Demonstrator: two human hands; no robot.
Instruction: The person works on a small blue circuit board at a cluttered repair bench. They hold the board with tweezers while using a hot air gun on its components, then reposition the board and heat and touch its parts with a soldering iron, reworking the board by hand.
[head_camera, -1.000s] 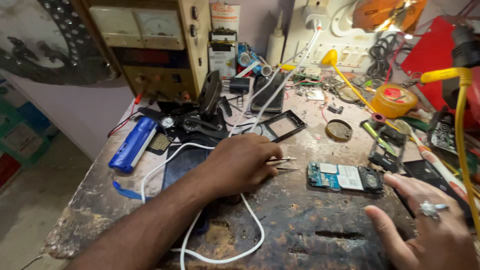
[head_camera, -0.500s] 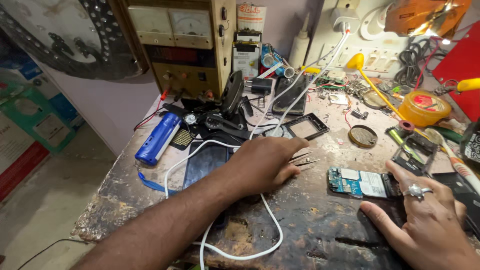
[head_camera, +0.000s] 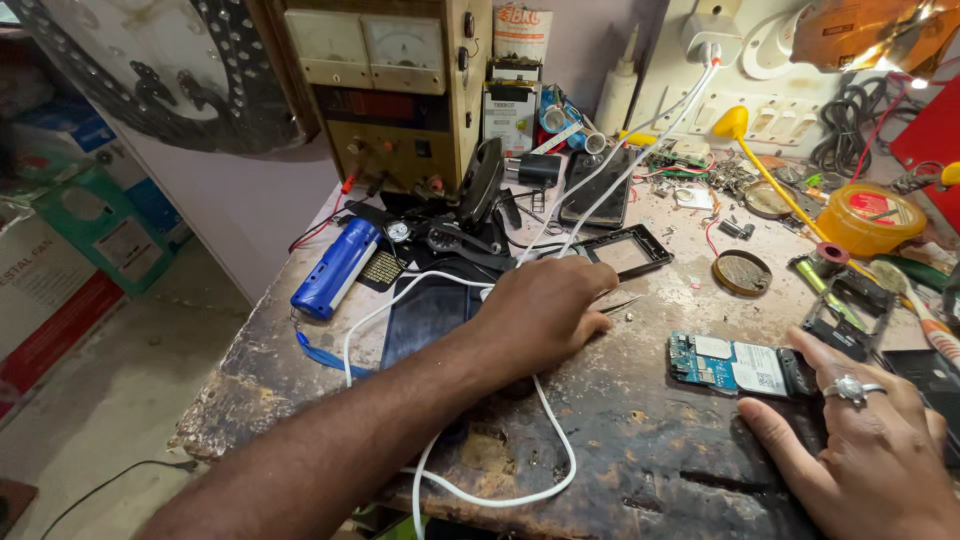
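Phone circuit board (head_camera: 735, 365): blue, with white shielding patches, lying flat on the worn worktop (head_camera: 640, 460). It sits just beside the right hand's fingertips, on their left, and well apart from the left hand.

Right hand (head_camera: 865, 455): spread flat on the worktop, fingers extended, ring on one finger. Index tip at or touching the board's right end; it grips nothing.

Left hand (head_camera: 545, 315): curled closed, knuckles up, holding metal tweezers (head_camera: 622, 303) whose tips stick out from the fingers toward the board. The forearm lies across a white cable (head_camera: 555, 440) and a dark phone panel (head_camera: 425, 320).

Beyond the left hand: empty black phone frame (head_camera: 625, 252), blue torch-like tool (head_camera: 335, 268), bench power supply (head_camera: 400, 85) with two meters. Beyond the right hand: another black phone frame (head_camera: 850, 310), round brass disc (head_camera: 742, 272), roll of yellow tape (head_camera: 868, 222).

Risks, as judged:
- The board is only steadied at one end; a push from the tweezer tips could make it slide or pivot.
- Sharp tips could scratch tracks or lift small parts if they slip.
- The cable under the forearm could drag and sweep loose bits off the crowded surface.
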